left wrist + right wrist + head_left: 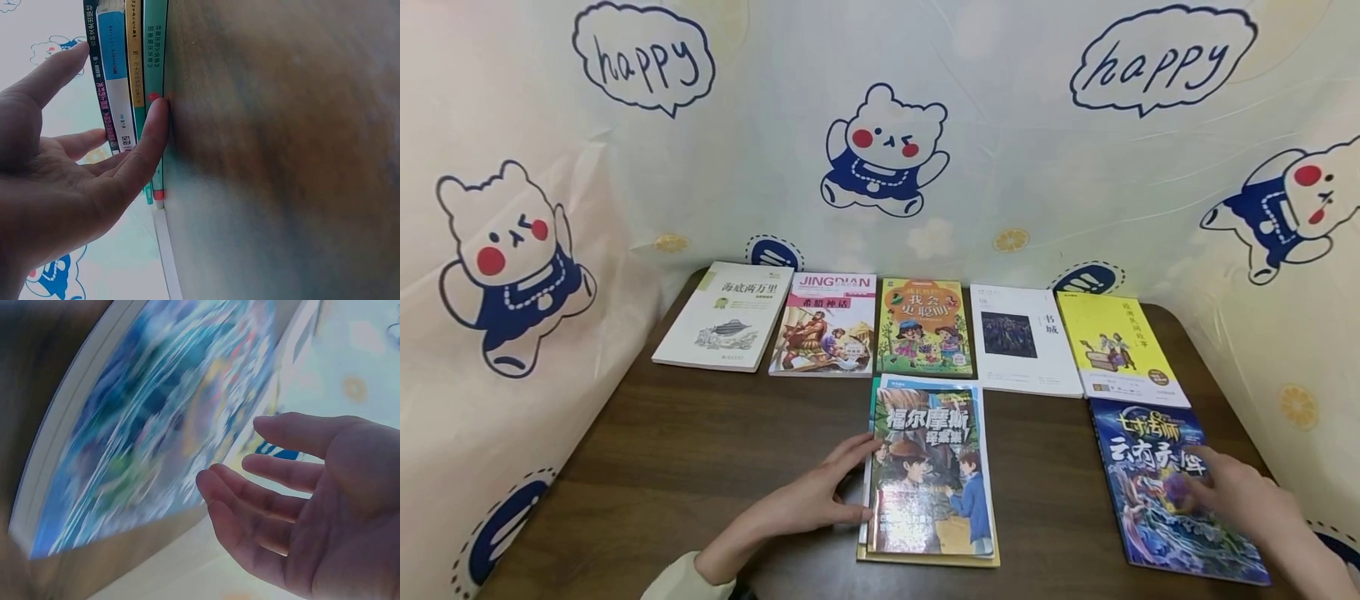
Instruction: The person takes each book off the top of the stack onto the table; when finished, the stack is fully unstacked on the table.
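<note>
My left hand (793, 502) reaches to the left side of a small stack of books, its fingers and thumb along the edges. On top lies a comic-style book (925, 500) with two cartoon figures. In the left wrist view the fingers of the left hand (81, 162) rest against several spines, the lowest a green book (154, 56). At the right, a blue fantasy book (1187, 533) lies flat with my right hand (1243, 496) over its right half. The right wrist view shows the right hand (306, 506) with loosely bent fingers beside that cover, gripping nothing.
Along the back of the brown table (700, 467) several books form a row: a pale book (726, 312), a pink-titled book (823, 329), a green-orange book (925, 333), a white book (1030, 367) and a yellow book (1112, 333). A printed cloth (1015, 167) hangs behind.
</note>
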### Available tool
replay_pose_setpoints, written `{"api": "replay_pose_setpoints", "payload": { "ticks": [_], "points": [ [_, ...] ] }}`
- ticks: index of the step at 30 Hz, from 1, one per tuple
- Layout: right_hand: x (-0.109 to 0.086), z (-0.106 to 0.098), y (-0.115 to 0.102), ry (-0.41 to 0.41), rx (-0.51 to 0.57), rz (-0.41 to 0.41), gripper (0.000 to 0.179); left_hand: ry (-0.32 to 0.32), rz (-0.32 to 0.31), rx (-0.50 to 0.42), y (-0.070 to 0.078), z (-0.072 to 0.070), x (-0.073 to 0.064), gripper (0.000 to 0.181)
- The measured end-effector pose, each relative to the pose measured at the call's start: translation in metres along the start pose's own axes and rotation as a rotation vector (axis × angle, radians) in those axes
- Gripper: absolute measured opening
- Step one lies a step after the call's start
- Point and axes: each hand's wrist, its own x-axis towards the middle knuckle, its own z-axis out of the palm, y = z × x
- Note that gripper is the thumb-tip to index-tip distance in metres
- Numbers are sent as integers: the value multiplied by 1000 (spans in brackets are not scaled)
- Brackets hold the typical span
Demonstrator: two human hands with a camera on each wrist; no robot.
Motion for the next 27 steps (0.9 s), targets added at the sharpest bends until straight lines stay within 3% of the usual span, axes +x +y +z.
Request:
{"api": "replay_pose_setpoints", "payload": {
  "ticks": [8,16,18,22,27],
  "points": [
    [-15,4,-59,108,67,-152,69,2,11,7,0,0,0,83],
    [-34,15,-112,190,338,-400,67,15,13,13,-1,0,0,84],
    [-37,20,-123,175,409,-454,69,17,17,18,-1,1,1,83],
    [-39,30,-143,96,520,-481,72,19,20,22,-1,1,1,83],
    [-39,40,-165,59,574,-526,77,21,15,27,-1,0,1,83]
  ]
}}
